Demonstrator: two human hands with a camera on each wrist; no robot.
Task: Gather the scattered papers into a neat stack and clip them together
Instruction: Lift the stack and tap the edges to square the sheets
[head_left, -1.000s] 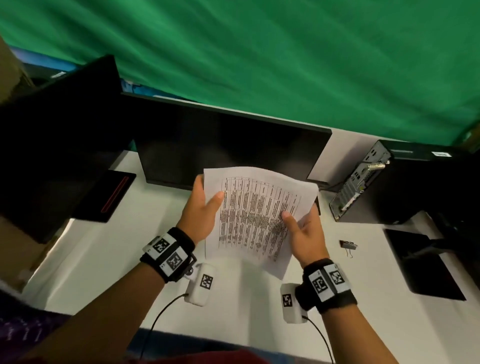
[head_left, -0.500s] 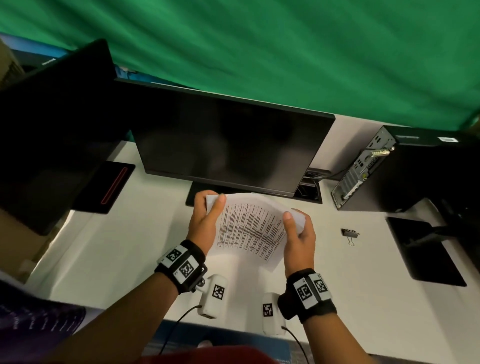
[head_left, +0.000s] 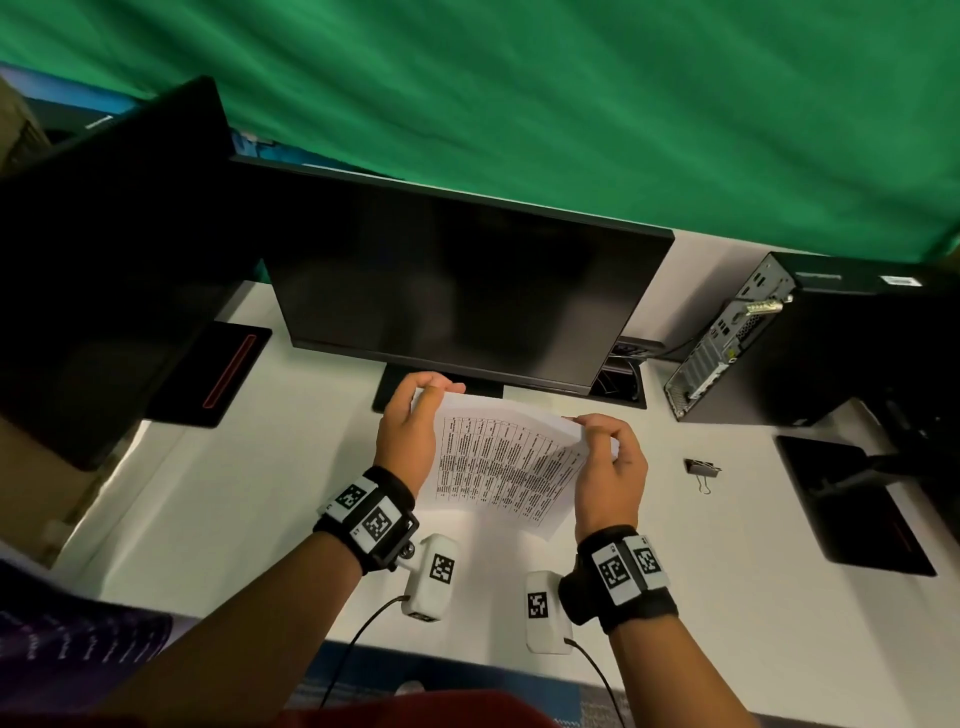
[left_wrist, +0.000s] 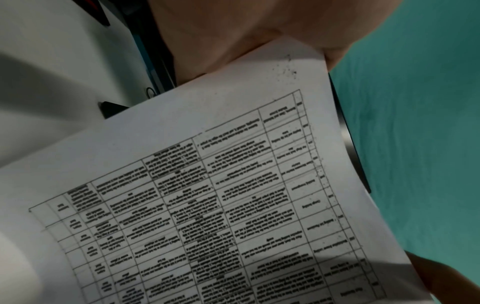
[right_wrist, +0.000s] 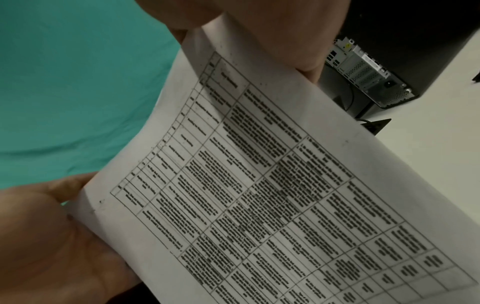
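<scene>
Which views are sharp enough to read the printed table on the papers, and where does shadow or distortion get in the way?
Head view: papers too small, straight edges bowed by the wide angle. Left wrist: table blurred, shadow across its lower part. Right wrist: print smeared, unreadable, left hand dim.

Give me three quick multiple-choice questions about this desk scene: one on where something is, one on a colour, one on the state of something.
1. Where does the binder clip lie?
A. on the desk, right of the right hand
B. clipped on the papers
C. on the monitor

2. What colour is the backdrop cloth?
A. red
B. green
C. white

3. How are the papers held?
A. flat on the desk, untouched
B. by the left hand alone
C. by both hands at their far corners

Answers: 1 A, the clip sits alone on the white desk. 2 B, green fills the background. 3 C, each hand grips a corner.
</scene>
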